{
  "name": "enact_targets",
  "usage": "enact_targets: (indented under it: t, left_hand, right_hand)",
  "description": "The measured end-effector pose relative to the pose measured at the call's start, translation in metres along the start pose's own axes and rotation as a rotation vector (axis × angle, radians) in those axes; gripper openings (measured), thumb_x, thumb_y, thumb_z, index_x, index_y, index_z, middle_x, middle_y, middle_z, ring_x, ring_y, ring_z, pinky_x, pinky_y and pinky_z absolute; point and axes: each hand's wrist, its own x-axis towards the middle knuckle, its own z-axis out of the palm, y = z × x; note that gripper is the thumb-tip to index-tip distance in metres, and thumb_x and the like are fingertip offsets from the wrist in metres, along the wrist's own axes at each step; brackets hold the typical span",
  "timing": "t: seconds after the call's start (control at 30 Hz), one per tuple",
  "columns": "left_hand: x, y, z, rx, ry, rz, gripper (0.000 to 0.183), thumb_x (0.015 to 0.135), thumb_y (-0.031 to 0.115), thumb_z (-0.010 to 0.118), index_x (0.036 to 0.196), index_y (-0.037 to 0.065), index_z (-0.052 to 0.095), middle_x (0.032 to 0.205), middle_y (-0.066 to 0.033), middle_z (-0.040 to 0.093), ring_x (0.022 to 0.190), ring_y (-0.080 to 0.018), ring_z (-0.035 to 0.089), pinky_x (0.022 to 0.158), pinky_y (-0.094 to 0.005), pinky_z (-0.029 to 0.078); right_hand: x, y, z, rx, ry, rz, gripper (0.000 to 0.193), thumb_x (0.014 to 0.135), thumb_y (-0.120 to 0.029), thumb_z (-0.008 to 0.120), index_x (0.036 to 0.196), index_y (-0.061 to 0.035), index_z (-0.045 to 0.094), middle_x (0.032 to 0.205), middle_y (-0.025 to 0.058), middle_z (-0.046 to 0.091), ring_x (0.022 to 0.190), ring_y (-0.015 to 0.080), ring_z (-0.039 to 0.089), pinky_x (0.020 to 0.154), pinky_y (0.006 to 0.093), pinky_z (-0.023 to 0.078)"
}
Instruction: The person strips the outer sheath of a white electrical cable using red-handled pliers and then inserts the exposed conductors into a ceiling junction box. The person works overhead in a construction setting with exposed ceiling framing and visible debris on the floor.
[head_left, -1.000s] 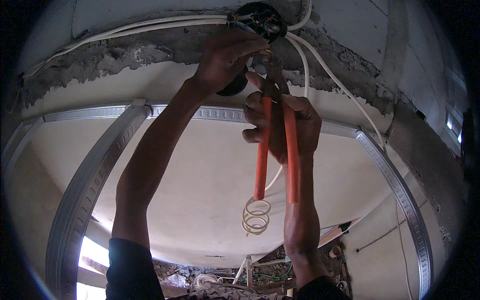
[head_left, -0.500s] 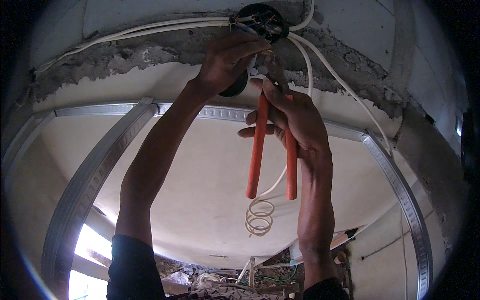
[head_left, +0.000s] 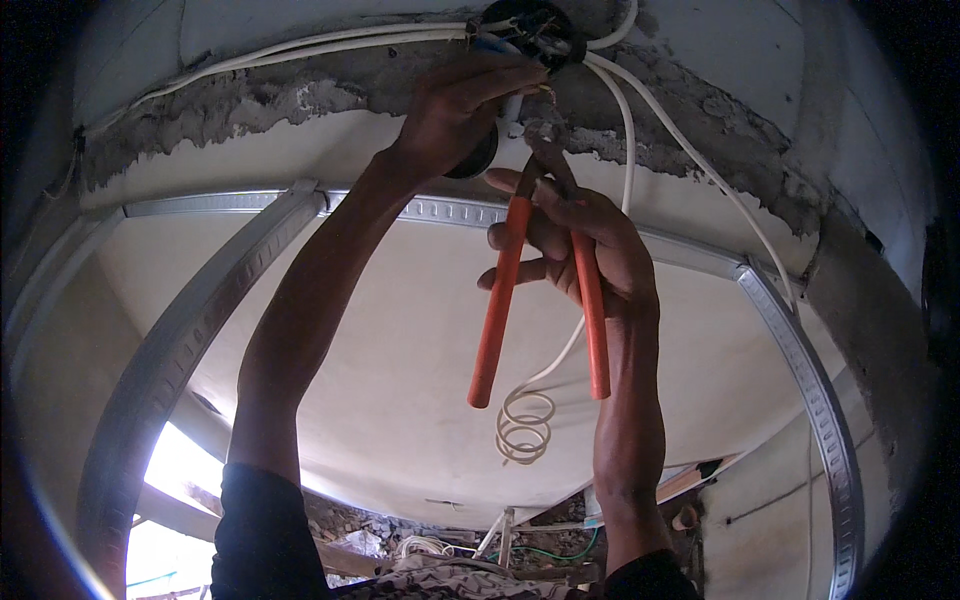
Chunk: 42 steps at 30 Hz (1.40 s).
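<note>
Overhead, a round black junction box [head_left: 553, 22] is set in the rough strip where wall and ceiling meet, with cables and thin wires in its mouth. My left hand [head_left: 452, 112] is raised just below it, fingertips pinching thin wires [head_left: 547, 90] whose ends stick out past the fingers. Lower and to the right, my right hand [head_left: 608, 238] holds pliers [head_left: 505, 300] with orange-red handles spread apart. The pliers' head points up, a little below the wire ends and apart from them. A round black piece [head_left: 478, 158] shows partly behind my left wrist.
White cables [head_left: 330, 42] run left from the box, and another cable [head_left: 690, 150] drops to the right. A coiled white cable [head_left: 524, 425] hangs below my hands. Metal studs [head_left: 190, 320] and a curved rail [head_left: 440, 209] frame the pale wall. Rubble [head_left: 350, 525] lies at the bottom.
The pliers' handles have spread wider, and their head has come down slightly, away from the wire ends. My left hand keeps its pinch near the box. The whole view has shifted a little.
</note>
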Motion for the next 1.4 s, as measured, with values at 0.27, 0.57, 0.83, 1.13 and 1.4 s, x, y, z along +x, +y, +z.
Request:
enact_targets:
  t: [0.27,0.57,0.83,1.13,1.4]
  left_hand:
    - [0.001,-0.008,-0.002,0.057,0.017,0.111,0.039,0.077,-0.008,0.071,0.111,0.009,0.071,0.111,-0.0097,0.071,0.102,-0.0277,0.069,0.085,-0.0365,0.058]
    - [0.000,-0.006,0.006,-0.034,0.090,0.092,0.036,0.077,-0.005,0.072,0.110,0.009,0.071,0.111,-0.0095,0.070,0.101,-0.0277,0.069,0.086,-0.0377,0.057]
    - [-0.007,-0.011,0.012,-0.103,0.100,0.036,0.037,0.077,-0.005,0.073,0.110,0.010,0.070,0.112,-0.0100,0.069,0.103,-0.0289,0.068,0.089,-0.0372,0.058]
    - [-0.009,-0.017,0.016,-0.190,0.122,0.043,0.038,0.076,-0.004,0.072,0.112,0.009,0.069,0.112,-0.0111,0.069,0.100,-0.0297,0.069,0.087,-0.0385,0.058]
    - [-0.010,-0.024,0.020,-0.160,0.136,0.104,0.038,0.076,-0.005,0.071,0.111,0.011,0.070,0.110,-0.0096,0.070,0.099,-0.0289,0.069,0.085,-0.0380,0.058]
  right_hand:
    - [-0.032,-0.044,0.046,-1.372,0.567,-0.081,0.034,0.098,-0.022,0.059,0.125,-0.0008,0.060,0.079,0.0137,0.065,0.070,0.0206,0.065,0.066,0.0403,0.055]
    - [-0.012,-0.076,-0.002,-2.339,0.368,-0.469,0.027,0.097,-0.016,0.061,0.121,-0.0058,0.062,0.083,0.0209,0.066,0.075,0.0359,0.066,0.068,0.0450,0.052]
    - [0.004,-0.087,0.018,-2.220,0.367,-0.134,0.021,0.093,-0.020,0.066,0.098,-0.0005,0.063,0.085,0.0219,0.066,0.080,0.0409,0.065,0.072,0.0492,0.052]
    - [0.006,-0.083,0.021,-2.231,0.366,-0.153,0.032,0.089,-0.029,0.072,0.092,0.0013,0.064,0.077,0.0208,0.065,0.075,0.0400,0.065,0.068,0.0479,0.051]
    - [0.009,-0.085,0.008,-2.308,0.301,-0.148,0.037,0.086,-0.035,0.076,0.085,-0.0010,0.061,0.074,0.0101,0.066,0.067,0.0267,0.068,0.065,0.0409,0.053]
